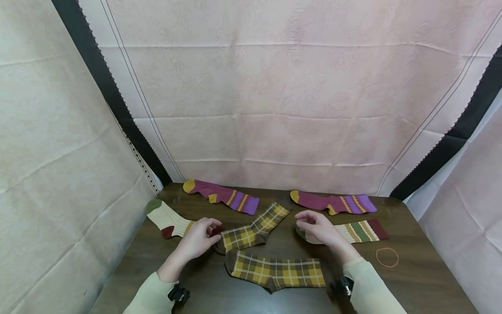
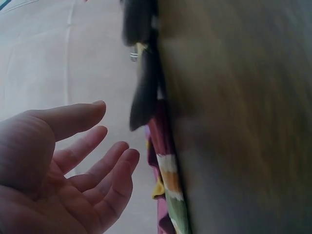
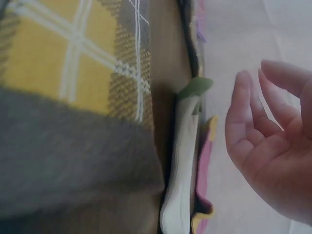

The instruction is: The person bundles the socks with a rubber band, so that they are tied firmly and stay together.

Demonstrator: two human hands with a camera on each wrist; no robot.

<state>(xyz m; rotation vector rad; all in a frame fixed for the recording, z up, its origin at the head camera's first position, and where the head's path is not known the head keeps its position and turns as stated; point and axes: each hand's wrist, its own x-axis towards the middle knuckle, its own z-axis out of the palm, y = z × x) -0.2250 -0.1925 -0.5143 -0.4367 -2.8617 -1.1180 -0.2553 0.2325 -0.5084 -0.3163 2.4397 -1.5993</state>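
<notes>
My left hand (image 1: 198, 240) hovers over the cuff end of a cream sock (image 1: 174, 221) with green toe and dark red heel. Its fingers are loosely bent and hold nothing, as the left wrist view shows. Above the toe end of a second cream sock (image 1: 362, 231), striped green and tan, is my right hand (image 1: 319, 227), its relaxed fingers empty. Between the hands lies a yellow-brown plaid sock (image 1: 255, 226), angled up to the right. Nearer me, its matching plaid sock (image 1: 282, 272) lies flat, cuff to the right.
Along the table's back edge lie two purple socks with yellow toes, one left (image 1: 221, 196) and one right (image 1: 333, 202). A thin rubber band (image 1: 387, 257) rests on the brown table (image 1: 427, 279) at the right. Pale cloth hangings (image 1: 286, 100) enclose the back and sides.
</notes>
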